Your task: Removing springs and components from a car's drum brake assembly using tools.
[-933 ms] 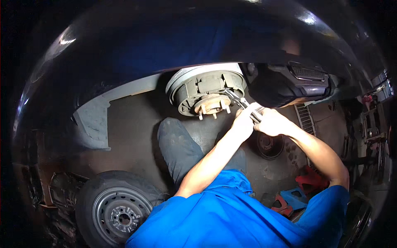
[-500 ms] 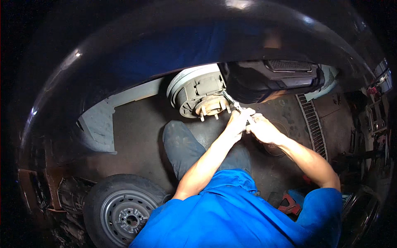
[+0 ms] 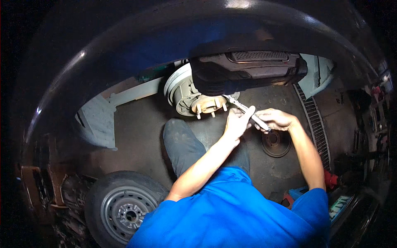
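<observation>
Ahead of me the exposed wheel hub (image 3: 209, 106) sticks out with several studs, in front of a grey backing plate (image 3: 183, 97). A long silver tool that looks like a pair of pliers (image 3: 260, 122) slants from the hub's right side down toward me. My left hand (image 3: 238, 125) is closed around its middle, thumb lying along the handle. At the near end my right hand (image 3: 276, 120) has its fingers curled about the handle, more loosely. The tool's far tip meets the parts behind the hub, where detail is too small to make out.
A dark bumper or muffler-like cover (image 3: 256, 70) hangs just above the tool. The dark car body arches overhead. A wheel with tyre (image 3: 120, 211) lies at lower left. On the floor are a brake drum (image 3: 276, 144) and a drain grate (image 3: 312, 124) at right.
My right hand has moved right and away from the left, baring more of the tool's handle. The view has shifted, so the dark cover now hides more of the backing plate.
</observation>
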Demonstrator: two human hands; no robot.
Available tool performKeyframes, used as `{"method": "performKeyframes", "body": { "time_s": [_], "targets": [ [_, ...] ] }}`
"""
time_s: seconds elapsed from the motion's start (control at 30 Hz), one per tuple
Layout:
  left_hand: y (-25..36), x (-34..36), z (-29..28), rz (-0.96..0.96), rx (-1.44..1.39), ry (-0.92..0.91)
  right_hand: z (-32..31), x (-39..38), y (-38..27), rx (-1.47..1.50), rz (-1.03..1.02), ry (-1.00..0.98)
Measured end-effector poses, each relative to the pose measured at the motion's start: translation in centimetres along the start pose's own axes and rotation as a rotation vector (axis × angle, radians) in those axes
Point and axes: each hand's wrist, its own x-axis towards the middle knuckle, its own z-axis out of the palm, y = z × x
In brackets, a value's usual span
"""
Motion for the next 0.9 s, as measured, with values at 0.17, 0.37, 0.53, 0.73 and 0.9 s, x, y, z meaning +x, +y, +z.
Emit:
{"method": "performKeyframes", "body": {
  "time_s": [0.17,0.37,0.53,0.73,0.9],
  "targets": [
    [-2.4,-0.8,1.9,0.162,0.038,0.211,1.5,0.9,2.6,-0.526,-0.218,0.234],
    [-1.0,-2.4,2.4,0.111,-0.055,0.279,2.5,3.1,3.8,-0.291,-0.405,0.288],
    [-2.0,-1.3,3.4,0.156,0.203,0.394,-0.2,5.0,3.4,-0.370,-0.441,0.391],
    [-1.7,-1.6,4.3,0.154,0.426,0.416,1.4,4.8,3.9,-0.162,-0.456,0.444],
    [-2.5,-0.6,3.4,0.254,0.479,0.333,1.9,4.4,2.7,-0.331,-0.503,0.411]
  ]
}}
